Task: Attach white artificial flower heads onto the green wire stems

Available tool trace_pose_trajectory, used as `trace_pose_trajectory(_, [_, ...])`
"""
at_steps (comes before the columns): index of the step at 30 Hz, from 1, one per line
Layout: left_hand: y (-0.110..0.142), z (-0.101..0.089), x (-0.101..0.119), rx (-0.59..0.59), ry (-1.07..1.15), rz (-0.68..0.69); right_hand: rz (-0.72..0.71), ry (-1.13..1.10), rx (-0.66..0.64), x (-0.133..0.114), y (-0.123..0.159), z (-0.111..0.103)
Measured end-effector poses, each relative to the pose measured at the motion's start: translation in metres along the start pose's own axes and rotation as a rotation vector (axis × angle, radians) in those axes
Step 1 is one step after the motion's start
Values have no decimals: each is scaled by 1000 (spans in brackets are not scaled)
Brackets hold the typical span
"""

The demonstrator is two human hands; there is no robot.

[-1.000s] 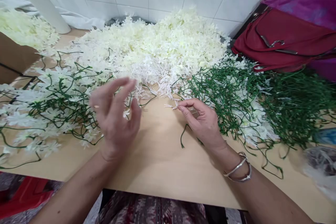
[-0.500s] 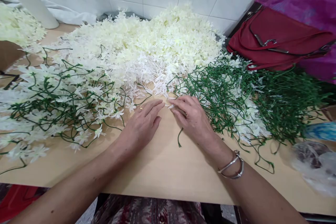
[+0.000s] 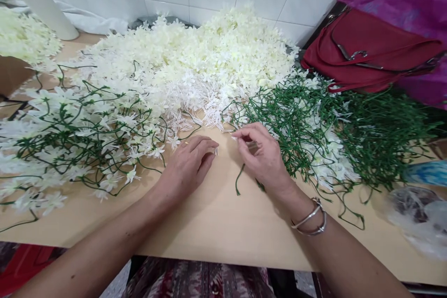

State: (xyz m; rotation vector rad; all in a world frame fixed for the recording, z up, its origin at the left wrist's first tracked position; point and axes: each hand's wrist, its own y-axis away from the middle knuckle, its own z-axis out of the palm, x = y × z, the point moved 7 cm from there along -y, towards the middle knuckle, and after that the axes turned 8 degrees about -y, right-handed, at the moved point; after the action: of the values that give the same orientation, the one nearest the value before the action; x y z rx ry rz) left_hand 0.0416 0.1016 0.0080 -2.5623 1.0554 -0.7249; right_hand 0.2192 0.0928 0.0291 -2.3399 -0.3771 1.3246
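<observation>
My left hand (image 3: 188, 164) is over the middle of the table, its thumb and fingers closed on small white flower stamens (image 3: 216, 151) whose ends poke out at the fingertips. To its right, my right hand (image 3: 262, 156) pinches thumb to forefinger, with a tiny white piece (image 3: 234, 137) at the tips; the rest of it is hidden. A green stem (image 3: 239, 180) shows below the right fingers. In front of both hands lie loose white stamens (image 3: 185, 118). Beside my right hand is a tangle of green stems (image 3: 279, 116).
White blossoms (image 3: 209, 51) are heaped along the tiled wall. Flowers on green stems (image 3: 84, 135) cover the left side. A red handbag (image 3: 370, 51) sits at the back right, above more green stems (image 3: 387, 135). A clear plastic bag (image 3: 419, 219) lies near the right edge.
My right hand has moved slightly right, away from my left, and its fingers have curled into a rounder pinch. White stamen ends now show at my left fingertips.
</observation>
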Motion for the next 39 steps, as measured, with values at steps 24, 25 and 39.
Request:
trace_pose_trajectory(24, [-89,28,16,52,-111,90,44,4,397,14,-8,-53])
trace_pose_trajectory(25, [-97,32,17,42,-123,111,45,7,393,14,-8,-52])
trace_pose_trajectory(39, [-97,30,4,-77,-335,119,71,25,276,19,-9,-39])
